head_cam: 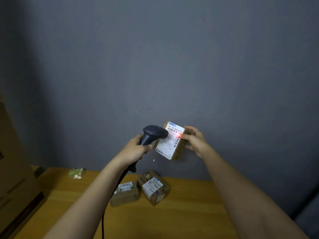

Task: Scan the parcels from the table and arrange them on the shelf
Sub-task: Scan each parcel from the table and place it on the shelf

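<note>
My right hand (196,141) grips a small brown cardboard parcel (170,147) by its right edge, held up in front of the grey wall with its white shipping label facing me. My left hand (136,150) grips the handle of a dark barcode scanner (153,133), whose head points at the label from the left. A red scan light glows on the label near my right thumb. Two more brown labelled parcels lie on the wooden table (189,213) below: one (125,194) to the left and one (153,187) beside it on the right.
The scanner's black cable hangs down past my left forearm over the table. A small green wrapper (76,173) lies at the table's back left. A large cardboard sheet (15,178) leans at the left edge. The grey wall stands close behind the table.
</note>
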A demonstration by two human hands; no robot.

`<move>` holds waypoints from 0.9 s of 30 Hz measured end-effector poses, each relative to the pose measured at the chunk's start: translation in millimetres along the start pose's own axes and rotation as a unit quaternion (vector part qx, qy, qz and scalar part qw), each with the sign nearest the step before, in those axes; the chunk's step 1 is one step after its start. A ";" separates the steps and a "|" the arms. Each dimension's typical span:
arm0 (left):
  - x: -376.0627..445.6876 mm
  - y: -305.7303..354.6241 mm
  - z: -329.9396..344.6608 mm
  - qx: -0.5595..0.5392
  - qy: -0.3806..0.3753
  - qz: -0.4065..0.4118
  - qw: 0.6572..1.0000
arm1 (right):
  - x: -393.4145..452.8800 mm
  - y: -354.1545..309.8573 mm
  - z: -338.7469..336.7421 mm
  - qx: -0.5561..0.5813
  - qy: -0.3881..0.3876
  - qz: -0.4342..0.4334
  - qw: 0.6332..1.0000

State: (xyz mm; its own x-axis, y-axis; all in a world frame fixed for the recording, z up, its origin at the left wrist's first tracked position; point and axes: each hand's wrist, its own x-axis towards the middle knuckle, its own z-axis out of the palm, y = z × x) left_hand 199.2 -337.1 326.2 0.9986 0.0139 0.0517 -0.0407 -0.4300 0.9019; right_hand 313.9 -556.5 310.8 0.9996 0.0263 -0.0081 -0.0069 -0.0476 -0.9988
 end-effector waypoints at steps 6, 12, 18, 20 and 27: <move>1.4 -1.4 1.6 0.000 0.008 0.006 1.000 | 4.3 3.9 -1.8 -0.005 -0.002 0.001 1.000; 3.9 -3.0 1.6 -0.004 0.006 0.006 1.000 | 7.2 7.8 -3.4 -0.010 -0.006 0.001 1.000; 5.9 -5.5 11.0 -0.027 -0.015 0.000 1.000 | -7.0 10.9 -13.2 -0.011 -0.002 0.005 1.000; 3.5 -5.2 22.1 -0.039 -0.035 -0.003 0.999 | -19.0 19.2 -22.2 -0.010 0.000 0.009 1.000; -11.5 0.7 103.0 -0.062 -0.159 -0.010 0.985 | -91.4 79.4 -94.5 0.026 0.064 0.060 0.996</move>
State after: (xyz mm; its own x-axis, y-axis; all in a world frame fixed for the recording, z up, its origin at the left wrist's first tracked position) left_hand 191.3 -430.5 282.1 0.9590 -0.2704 -0.0848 -0.0062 -0.3189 0.9478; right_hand 224.6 -657.0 236.6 0.9868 -0.1032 -0.1251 -0.1250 0.0083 -0.9921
